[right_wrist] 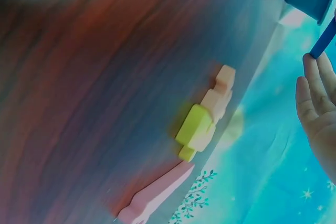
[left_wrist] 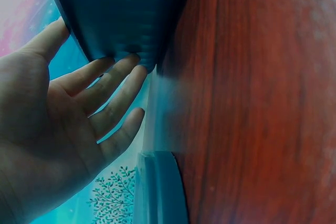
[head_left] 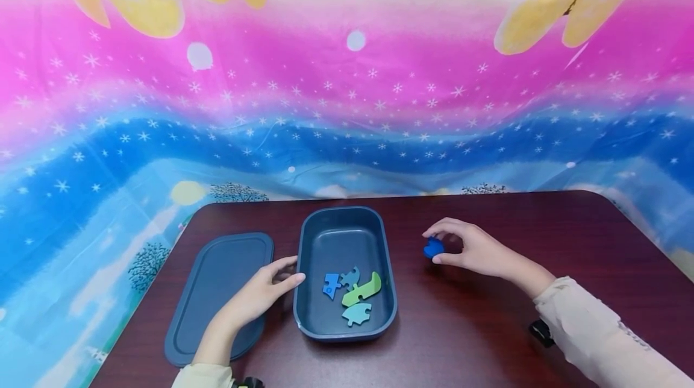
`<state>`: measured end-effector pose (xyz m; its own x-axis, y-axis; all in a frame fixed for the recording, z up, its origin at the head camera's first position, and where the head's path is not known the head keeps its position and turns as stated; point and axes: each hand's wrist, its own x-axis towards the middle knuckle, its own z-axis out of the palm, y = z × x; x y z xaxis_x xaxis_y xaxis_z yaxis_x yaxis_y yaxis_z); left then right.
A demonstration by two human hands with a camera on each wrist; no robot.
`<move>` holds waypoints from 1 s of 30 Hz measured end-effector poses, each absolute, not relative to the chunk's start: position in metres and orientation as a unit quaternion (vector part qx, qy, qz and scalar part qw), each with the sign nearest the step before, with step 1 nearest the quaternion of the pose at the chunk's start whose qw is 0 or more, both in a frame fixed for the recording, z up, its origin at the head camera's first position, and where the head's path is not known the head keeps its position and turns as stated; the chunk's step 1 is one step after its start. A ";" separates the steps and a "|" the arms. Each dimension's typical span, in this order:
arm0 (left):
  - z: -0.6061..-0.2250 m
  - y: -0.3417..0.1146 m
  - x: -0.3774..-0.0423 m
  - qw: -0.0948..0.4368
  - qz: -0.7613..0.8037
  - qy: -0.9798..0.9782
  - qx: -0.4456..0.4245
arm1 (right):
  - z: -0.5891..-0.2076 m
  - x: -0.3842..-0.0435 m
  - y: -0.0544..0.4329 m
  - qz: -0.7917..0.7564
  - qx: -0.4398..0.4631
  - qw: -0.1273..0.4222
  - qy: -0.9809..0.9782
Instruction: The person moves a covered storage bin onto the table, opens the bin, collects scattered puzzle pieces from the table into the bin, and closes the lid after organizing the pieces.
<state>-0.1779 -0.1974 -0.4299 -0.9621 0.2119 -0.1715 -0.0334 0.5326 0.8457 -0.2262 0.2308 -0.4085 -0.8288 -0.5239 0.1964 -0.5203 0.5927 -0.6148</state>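
Observation:
My right hand (head_left: 477,249) pinches a blue puzzle piece (head_left: 433,247) between thumb and fingers, to the right of a dark blue-grey box (head_left: 345,336). In the right wrist view, the piece (right_wrist: 324,39) shows edge-on at the fingertips. My left hand (head_left: 257,294) touches the box's left side: the thumb is at the rim and the spread, nearly straight fingers (left_wrist: 118,100) lie against the outer wall. Inside the box are a blue piece (head_left: 330,287), a teal piece (head_left: 349,278), a green piece (head_left: 360,291) and a light turquoise piece (head_left: 358,314).
The box's flat lid (head_left: 219,291) lies on the dark reddish-brown table (head_left: 434,346), left of the box and partly under the left forearm. In the right wrist view, a yellow-green piece (right_wrist: 193,127), peach-coloured pieces (right_wrist: 212,103) and a pink piece (right_wrist: 157,192) show on the table. A patterned cloth (head_left: 347,105) hangs behind.

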 end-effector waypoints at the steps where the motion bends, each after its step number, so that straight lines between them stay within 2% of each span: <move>1: -0.430 -0.197 -0.178 0.127 0.481 0.866 0.052 | -0.408 -0.226 0.229 -0.343 -0.295 -0.002 0.892; 12: -0.428 -0.199 -0.177 0.133 0.483 0.863 0.065 | -0.403 -0.228 0.214 -0.353 -0.312 -0.012 0.882; 30: -0.427 -0.199 -0.177 0.112 0.484 0.864 0.078 | -0.397 -0.228 0.182 -0.382 -0.335 -0.018 0.861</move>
<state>-0.1769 -0.1985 -0.4267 -0.9627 0.2438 -0.1171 0.0275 0.5191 0.8543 -0.2277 0.1820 -0.3968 -0.7755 -0.5622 0.2871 -0.5902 0.4844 -0.6457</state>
